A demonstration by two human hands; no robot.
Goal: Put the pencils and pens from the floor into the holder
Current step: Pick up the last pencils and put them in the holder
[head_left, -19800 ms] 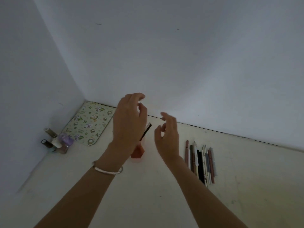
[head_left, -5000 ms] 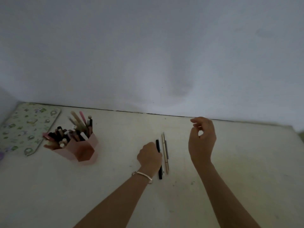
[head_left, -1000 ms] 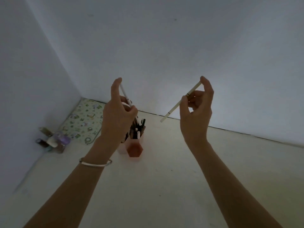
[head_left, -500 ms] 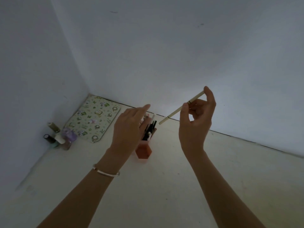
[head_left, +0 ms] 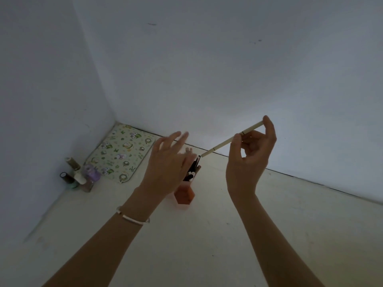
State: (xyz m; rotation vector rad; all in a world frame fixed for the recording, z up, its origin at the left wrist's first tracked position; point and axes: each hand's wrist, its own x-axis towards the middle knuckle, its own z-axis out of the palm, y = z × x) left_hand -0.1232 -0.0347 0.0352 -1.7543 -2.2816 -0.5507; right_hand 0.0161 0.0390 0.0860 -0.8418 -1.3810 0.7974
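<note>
Pink hexagonal plastic holder [head_left: 184,196] on pale floor [head_left: 207,245], crowded with dark pens [head_left: 193,168]; left hand [head_left: 167,168] above it, fingers released and spread; right hand [head_left: 248,160] at holder's 2 o'clock, fingers pinching slim cream pen [head_left: 227,141], aloft; no loose pens visible on floor; judged: probably the last insertion remains.

Corner of a plain home room: white walls [head_left: 207,69], pale floor [head_left: 196,245], cartoon-print mat [head_left: 122,154], small cosmetic bottles [head_left: 80,175].

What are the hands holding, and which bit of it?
The right hand pinches a thin cream-coloured pen by its raised upper half; the lower tip hangs free. The left hand, fingers spread by the pink hexagonal holder, holds nothing.
</note>
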